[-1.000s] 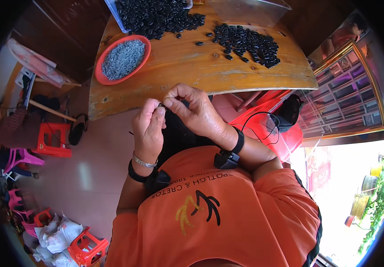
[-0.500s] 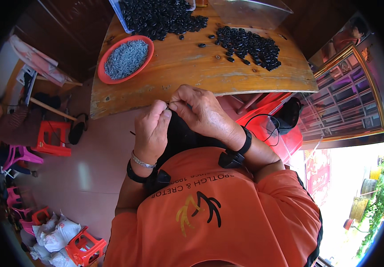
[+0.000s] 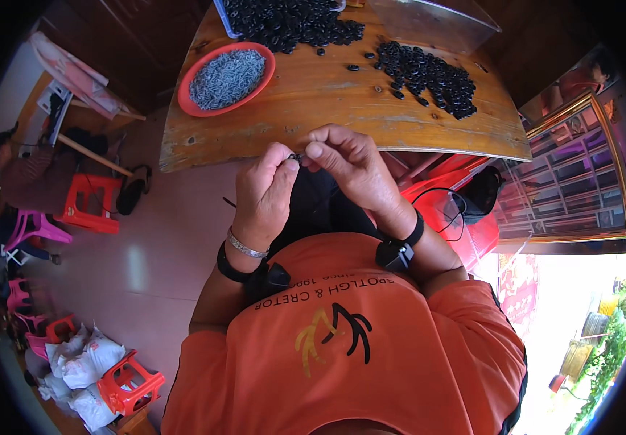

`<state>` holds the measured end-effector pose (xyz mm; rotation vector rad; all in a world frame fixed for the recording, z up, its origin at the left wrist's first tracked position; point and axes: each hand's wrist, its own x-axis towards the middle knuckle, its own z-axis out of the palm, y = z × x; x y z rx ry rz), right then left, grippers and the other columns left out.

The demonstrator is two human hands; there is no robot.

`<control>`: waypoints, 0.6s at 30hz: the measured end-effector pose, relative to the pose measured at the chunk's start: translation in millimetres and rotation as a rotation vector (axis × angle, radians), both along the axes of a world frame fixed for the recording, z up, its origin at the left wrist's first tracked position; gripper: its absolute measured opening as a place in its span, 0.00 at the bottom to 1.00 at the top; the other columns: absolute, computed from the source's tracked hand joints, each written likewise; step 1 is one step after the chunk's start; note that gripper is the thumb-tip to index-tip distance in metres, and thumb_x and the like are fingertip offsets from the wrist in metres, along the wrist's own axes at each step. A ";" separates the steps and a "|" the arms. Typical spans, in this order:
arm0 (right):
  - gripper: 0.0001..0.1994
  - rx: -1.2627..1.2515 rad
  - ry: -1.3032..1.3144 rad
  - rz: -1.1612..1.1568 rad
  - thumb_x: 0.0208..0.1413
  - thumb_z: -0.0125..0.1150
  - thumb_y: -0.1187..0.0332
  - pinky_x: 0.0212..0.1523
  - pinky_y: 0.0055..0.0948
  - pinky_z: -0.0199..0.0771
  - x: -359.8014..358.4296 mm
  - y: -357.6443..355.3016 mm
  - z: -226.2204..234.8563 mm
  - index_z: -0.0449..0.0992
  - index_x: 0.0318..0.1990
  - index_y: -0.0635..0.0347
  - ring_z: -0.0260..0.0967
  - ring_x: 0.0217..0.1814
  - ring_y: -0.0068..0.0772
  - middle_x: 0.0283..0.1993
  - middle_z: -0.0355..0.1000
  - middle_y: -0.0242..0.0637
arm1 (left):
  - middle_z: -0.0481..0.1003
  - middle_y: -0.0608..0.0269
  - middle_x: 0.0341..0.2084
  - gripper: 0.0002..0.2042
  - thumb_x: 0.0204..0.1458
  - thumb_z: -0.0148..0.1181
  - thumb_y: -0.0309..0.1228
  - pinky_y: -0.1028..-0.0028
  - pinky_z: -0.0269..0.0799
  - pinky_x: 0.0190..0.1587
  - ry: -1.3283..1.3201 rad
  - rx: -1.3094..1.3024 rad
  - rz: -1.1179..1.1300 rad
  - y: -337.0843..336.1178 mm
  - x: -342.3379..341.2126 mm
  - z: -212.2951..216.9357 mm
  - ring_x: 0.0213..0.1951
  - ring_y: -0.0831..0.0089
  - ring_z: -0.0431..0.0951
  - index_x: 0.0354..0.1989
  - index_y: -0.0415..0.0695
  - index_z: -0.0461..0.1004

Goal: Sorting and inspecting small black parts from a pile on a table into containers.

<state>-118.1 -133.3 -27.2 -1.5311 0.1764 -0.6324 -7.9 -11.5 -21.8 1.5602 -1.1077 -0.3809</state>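
Left hand (image 3: 266, 196) and right hand (image 3: 349, 170) meet fingertip to fingertip, pinching a tiny dark part (image 3: 295, 156) between them. Beyond the hands: wooden table (image 3: 327, 109), red bowl (image 3: 190, 80) of grey bits, black pieces (image 3: 429, 72).

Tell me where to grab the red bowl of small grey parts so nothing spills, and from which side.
Grip the red bowl by its rim at the edge nearest the person, coming from the table's near-left edge. The bowl is shallow and round, sits flat, and is heaped with grey parts, so lifting it level by the rim looks safest. Black pieces crowd its far-right side.
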 end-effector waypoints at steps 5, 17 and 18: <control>0.10 0.175 0.009 0.080 0.60 0.52 0.68 0.40 0.20 0.68 0.4 -4.6 -7.0 0.74 0.42 0.66 0.67 0.34 0.20 0.32 0.73 0.32 | 0.62 0.65 0.13 0.10 0.54 0.49 0.31 0.75 0.58 0.21 0.058 -0.006 -0.037 3.1 4.5 -4.6 0.17 0.79 0.62 0.26 0.38 0.66; 0.09 -0.130 0.810 0.159 0.57 0.54 0.68 0.35 0.23 0.71 -49.0 -62.4 -190.6 0.74 0.38 0.64 0.71 0.33 0.24 0.31 0.73 0.34 | 0.66 0.72 0.16 0.08 0.55 0.45 0.31 0.86 0.54 0.21 0.476 0.097 0.015 20.4 21.2 -23.7 0.18 0.87 0.63 0.27 0.42 0.67; 0.09 -0.115 0.824 0.153 0.57 0.54 0.68 0.35 0.23 0.71 -55.5 -65.1 -205.4 0.74 0.38 0.64 0.71 0.33 0.24 0.31 0.73 0.34 | 0.66 0.72 0.16 0.08 0.55 0.45 0.31 0.86 0.54 0.21 0.490 0.110 0.005 21.6 21.7 -28.6 0.18 0.87 0.63 0.27 0.42 0.67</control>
